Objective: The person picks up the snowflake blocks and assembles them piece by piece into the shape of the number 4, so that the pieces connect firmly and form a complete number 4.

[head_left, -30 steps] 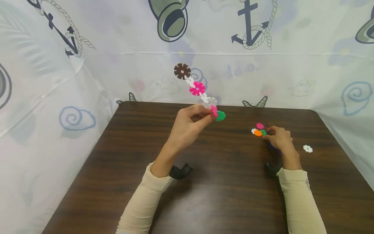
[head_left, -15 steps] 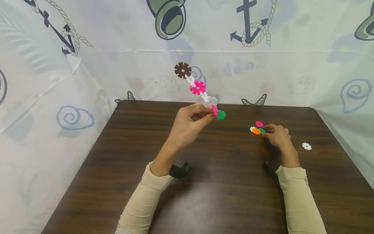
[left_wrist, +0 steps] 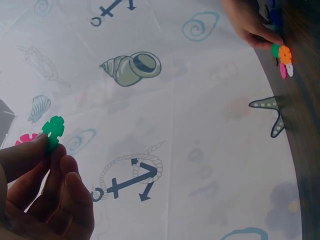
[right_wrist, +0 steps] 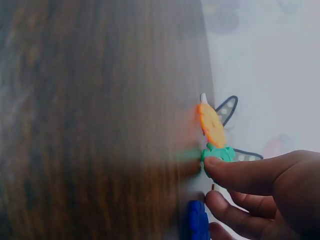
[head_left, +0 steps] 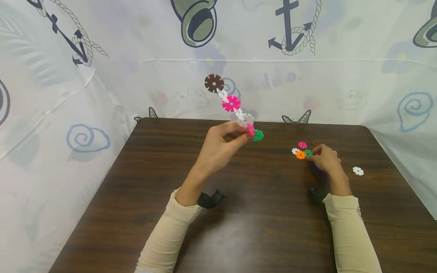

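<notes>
- Left hand [head_left: 218, 149]: fingers pinching a chain of notched discs [head_left: 231, 103] near its lower end, raised above the tabletop [head_left: 259, 212].
- Right hand [head_left: 327, 159]: thumb touching a loose green disc [head_left: 308, 152]; whether fully gripped, cannot tell.
- Orange disc [head_left: 300, 154]: left of the green.
- Pink disc [head_left: 302, 145]: just beyond, far side.
- Blue disc [right_wrist: 198, 220]: beside the right hand, partly hidden.
- White disc [head_left: 358, 171]: flat, farther right.

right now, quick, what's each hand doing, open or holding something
Left hand: closed, pinching the chain of linked discs.
Right hand: touching a separate green disc; whether gripped, cannot be told.
</notes>
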A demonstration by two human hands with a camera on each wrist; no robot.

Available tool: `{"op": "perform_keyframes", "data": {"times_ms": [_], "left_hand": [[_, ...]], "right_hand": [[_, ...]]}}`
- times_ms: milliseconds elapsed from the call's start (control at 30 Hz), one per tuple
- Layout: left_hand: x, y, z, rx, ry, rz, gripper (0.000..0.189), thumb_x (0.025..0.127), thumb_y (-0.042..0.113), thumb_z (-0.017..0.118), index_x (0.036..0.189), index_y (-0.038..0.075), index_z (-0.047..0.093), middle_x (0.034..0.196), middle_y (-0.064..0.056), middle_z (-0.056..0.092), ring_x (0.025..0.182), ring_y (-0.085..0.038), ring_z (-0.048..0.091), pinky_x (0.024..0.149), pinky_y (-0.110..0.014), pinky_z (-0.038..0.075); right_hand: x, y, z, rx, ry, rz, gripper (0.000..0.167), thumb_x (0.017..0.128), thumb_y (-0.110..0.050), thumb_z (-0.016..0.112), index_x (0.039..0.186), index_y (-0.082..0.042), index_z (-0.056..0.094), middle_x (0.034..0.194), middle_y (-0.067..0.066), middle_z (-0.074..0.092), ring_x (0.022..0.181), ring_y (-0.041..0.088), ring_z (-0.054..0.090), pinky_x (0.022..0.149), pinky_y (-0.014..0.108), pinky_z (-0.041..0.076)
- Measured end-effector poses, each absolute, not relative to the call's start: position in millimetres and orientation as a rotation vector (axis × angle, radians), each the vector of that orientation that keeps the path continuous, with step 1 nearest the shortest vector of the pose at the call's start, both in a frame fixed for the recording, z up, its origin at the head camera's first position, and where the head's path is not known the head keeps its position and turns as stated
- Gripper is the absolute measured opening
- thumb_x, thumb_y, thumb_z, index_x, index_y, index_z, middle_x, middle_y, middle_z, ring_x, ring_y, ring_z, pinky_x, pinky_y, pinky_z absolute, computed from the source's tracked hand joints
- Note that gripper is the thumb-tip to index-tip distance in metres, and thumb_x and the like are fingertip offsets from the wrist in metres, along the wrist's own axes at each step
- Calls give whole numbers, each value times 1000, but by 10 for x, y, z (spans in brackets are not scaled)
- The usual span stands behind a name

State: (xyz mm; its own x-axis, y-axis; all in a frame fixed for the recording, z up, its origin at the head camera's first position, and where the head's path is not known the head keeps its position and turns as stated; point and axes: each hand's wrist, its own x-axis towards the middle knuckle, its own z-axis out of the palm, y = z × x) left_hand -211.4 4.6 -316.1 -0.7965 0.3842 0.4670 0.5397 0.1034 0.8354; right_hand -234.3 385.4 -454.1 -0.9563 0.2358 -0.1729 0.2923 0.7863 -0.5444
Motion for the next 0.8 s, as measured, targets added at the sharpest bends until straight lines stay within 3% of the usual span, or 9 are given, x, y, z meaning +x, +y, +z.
{"op": "perform_keyframes", "data": {"times_ms": [100, 200, 300, 367, 533, 700, 800], "left_hand": [[-2116, 41, -3162, -946, -2234, -1780, 12, 94, 8, 74, 103, 3, 80, 103, -9, 77, 89, -17, 67, 82, -37, 58], [-2113, 37, -3158, -950, -2240, -1776, 12, 94, 8, 74, 104, 4, 80, 104, -9, 77, 88, -17, 67, 81, -34, 58], [-2111, 33, -3154, -957, -2241, -1773, 12, 94, 8, 74, 103, 3, 79, 102, -9, 76, 88, -17, 67, 81, -32, 58], [-2111, 31, -3155, -962, -2238, -1768, 12, 94, 8, 74, 103, 3, 80, 101, -9, 76, 88, -17, 67, 81, -33, 58], [-2115, 27, -3168, -969, -2235, -1760, 12, 94, 8, 74, 103, 3, 80, 101, -9, 76, 87, -17, 66, 81, -38, 58], [-2118, 27, -3173, -956, -2240, -1765, 12, 94, 9, 74, 103, 4, 80, 103, -8, 76, 87, -17, 67, 80, -34, 58], [-2123, 30, -3174, -942, -2241, -1774, 12, 94, 9, 74, 104, 5, 79, 103, -7, 77, 85, -17, 67, 79, -33, 58]], "right_hand": [[-2341, 3873, -4541, 423, 2865, -921, 42, 102, -27, 61, 125, 7, 54, 131, 36, 55, 130, 61, 40, 111, 80, 19], [-2333, 3889, -4535, 408, 2842, -961, 40, 103, -26, 58, 124, 7, 53, 133, 37, 53, 124, 56, 47, 110, 75, 30], [-2310, 3887, -4494, 387, 2841, -990, 41, 103, -29, 57, 124, 6, 54, 133, 35, 52, 113, 48, 51, 97, 63, 45], [-2294, 3861, -4441, 379, 2845, -1027, 41, 102, -30, 58, 123, 6, 56, 134, 35, 52, 111, 45, 51, 93, 59, 47], [-2253, 3724, -4250, 382, 2889, -1162, 39, 101, -33, 59, 116, 3, 60, 129, 29, 57, 109, 41, 53, 82, 45, 48], [-2182, 3550, -4008, 359, 2958, -1295, 38, 102, -36, 58, 117, -1, 61, 121, 24, 65, 103, 33, 55, 78, 36, 46], [-2126, 3470, -3858, 344, 2990, -1365, 40, 102, -38, 60, 123, -4, 61, 109, 7, 71, 99, 23, 58, 78, 33, 47]]}}
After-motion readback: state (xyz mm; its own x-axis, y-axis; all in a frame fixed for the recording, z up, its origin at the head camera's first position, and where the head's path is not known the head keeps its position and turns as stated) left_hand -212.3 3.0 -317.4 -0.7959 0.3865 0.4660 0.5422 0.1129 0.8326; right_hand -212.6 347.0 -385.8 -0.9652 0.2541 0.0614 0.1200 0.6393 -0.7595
